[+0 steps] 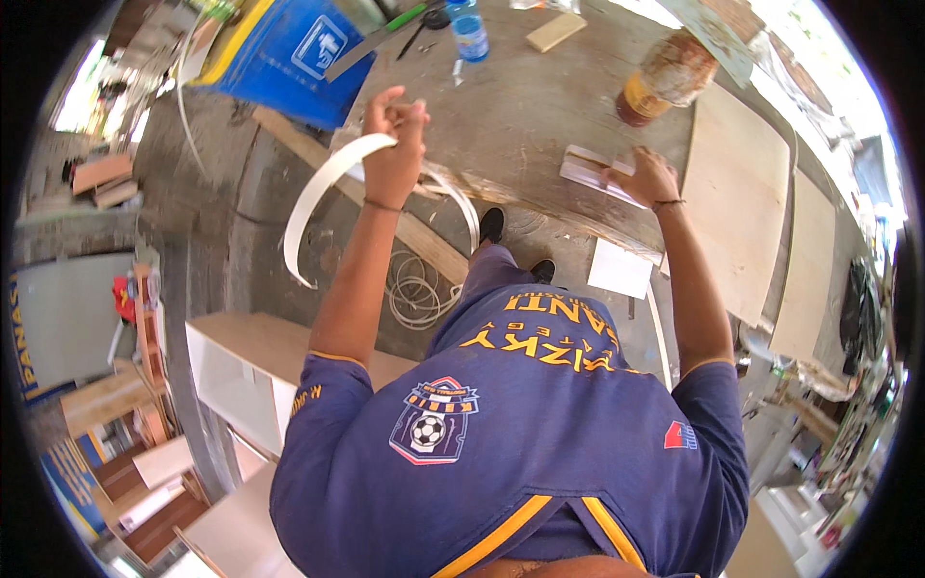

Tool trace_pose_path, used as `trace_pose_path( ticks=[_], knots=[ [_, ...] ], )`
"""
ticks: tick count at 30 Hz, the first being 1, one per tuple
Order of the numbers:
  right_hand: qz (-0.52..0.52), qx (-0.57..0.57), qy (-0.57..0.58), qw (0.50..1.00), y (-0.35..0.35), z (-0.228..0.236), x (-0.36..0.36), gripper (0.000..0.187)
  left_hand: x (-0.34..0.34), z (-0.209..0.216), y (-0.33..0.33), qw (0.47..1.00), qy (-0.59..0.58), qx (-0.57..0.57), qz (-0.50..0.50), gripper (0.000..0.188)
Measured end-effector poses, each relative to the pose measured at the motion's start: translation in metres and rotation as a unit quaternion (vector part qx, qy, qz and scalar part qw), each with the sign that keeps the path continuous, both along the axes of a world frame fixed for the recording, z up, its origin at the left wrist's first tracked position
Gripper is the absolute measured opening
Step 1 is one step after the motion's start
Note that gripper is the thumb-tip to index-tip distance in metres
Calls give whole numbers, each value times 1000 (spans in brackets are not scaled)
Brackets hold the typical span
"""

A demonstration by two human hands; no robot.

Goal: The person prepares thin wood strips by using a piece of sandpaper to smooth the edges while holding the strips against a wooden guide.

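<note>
My left hand [395, 144] is raised at the table's near left edge, fingers curled, gripping a long white flexible strip [313, 197]. The strip bends down in a wide loop on both sides of my wrist. Over the table's near right part, my right hand [650, 178] holds a small flat whitish board [593, 171] with a brown upper edge, its thumb reaching onto the piece. The undersides of my right fingers are hidden. The board lies on the worn wooden table [520, 106].
A blue and yellow bin [289, 58] stands beyond my left hand. On the table are a water bottle [469, 34], a wood block [556, 32], a stained glue jar [665, 77] and a large pale panel [737, 193]. Coiled strip [419, 291] and a white cabinet [241, 371] sit on the floor.
</note>
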State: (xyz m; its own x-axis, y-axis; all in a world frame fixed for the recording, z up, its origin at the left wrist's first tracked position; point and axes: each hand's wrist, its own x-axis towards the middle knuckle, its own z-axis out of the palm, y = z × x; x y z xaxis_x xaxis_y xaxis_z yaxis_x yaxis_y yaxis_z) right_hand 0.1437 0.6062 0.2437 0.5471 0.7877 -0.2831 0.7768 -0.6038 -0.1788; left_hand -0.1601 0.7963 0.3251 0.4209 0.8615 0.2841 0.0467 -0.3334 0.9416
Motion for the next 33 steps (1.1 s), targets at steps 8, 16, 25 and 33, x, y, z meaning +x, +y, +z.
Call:
trace_pose_path(
  ticks=[8,16,25,33],
  knots=[
    [290,373,101,875,46,127,-153,49,63,-93,-48,946,81,315,1,21],
    [47,260,488,832,43,124,-114,17,27,-63,-110,998,8,-12,-60,33],
    [80,250,524,810,31,131,-106,22,-10,-112,-83,964,-50,-203,-166,19],
    [-6,386,429,817,30,131,-98,30,-59,-102,-34,994,109,-10,-16,17]
  ],
)
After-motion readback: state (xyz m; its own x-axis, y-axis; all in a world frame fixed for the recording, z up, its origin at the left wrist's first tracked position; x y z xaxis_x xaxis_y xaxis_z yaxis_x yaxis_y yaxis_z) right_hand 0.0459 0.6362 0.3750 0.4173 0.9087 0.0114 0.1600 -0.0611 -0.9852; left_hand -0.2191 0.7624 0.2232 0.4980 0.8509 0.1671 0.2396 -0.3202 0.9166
